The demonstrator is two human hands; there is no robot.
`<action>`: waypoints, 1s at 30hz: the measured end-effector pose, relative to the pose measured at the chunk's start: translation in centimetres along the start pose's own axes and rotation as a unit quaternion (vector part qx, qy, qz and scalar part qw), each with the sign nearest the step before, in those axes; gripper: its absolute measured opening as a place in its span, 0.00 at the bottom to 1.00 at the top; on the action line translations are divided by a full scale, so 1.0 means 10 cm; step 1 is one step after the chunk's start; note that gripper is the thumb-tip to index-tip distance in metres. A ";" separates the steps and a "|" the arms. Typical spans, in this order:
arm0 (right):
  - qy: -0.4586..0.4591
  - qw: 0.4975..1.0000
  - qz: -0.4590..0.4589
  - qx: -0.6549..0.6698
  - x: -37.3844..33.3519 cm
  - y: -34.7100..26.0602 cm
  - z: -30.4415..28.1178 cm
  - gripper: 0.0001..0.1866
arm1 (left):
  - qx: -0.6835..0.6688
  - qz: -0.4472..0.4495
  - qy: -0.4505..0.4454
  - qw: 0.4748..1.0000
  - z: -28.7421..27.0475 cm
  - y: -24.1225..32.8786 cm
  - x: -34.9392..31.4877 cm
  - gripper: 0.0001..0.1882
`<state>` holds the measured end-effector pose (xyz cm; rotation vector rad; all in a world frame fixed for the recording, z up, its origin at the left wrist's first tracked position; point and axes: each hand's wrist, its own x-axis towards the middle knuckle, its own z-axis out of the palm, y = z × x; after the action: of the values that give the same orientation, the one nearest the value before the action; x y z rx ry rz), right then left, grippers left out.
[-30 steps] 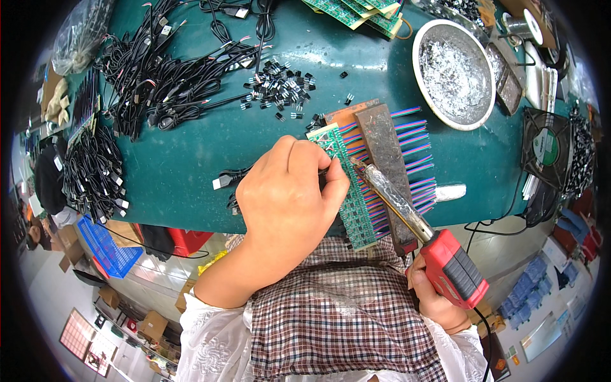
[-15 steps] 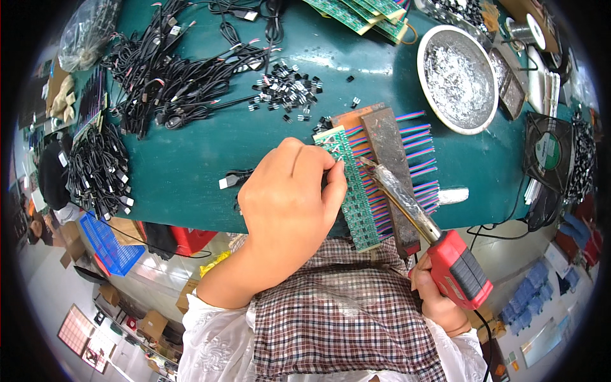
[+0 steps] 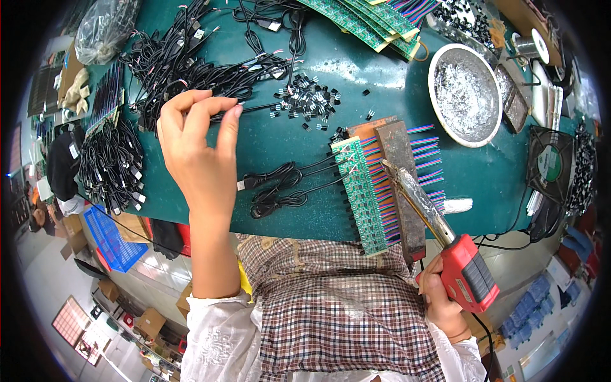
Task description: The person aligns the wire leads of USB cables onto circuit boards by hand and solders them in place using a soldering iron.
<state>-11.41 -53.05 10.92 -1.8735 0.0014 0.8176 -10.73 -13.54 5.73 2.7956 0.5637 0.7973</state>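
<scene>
Head view: my left hand (image 3: 198,149) hung half-curled at edge of black cables (image 3: 223,79), thumb and forefinger tips close; couldn't tell whether any was gripped. Cables looked thin, limp, light, best pinched near ends. Right hand (image 3: 442,307) wrapped round soldering iron (image 3: 470,272): rigid, safest by red-and-black handle. Green circuit board (image 3: 361,198) lay beside dark bar (image 3: 400,184), narrow, likely brittle, best held by edges.

I'm reading no text; the green label (image 3: 548,163) on the fan (image 3: 538,146) near the table's (image 3: 493,175) right edge is looking illegible.
</scene>
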 end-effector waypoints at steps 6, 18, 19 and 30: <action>0.000 1.000 -0.015 -0.019 0.01 -0.05 -0.03 0.10 | -0.250 -0.138 0.200 0.937 -0.25 -0.15 0.15 0.07; 0.017 0.949 -0.222 -0.225 0.62 -0.44 0.24 0.17 | -0.472 -0.100 -0.345 0.805 -0.36 0.93 -0.29 0.07; 0.020 0.963 -0.229 -0.139 0.68 -0.49 0.31 0.21 | -0.486 -0.098 -0.356 0.792 -0.33 0.95 -0.32 0.07; 0.034 0.993 -0.101 0.049 0.80 -0.37 0.51 0.26 | -0.484 -0.101 -0.380 0.782 -0.31 1.00 -0.40 0.05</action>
<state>-6.65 -44.32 8.52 -1.7742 -0.1027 0.6049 -12.44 -24.07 9.21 1.7764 0.1823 -0.1499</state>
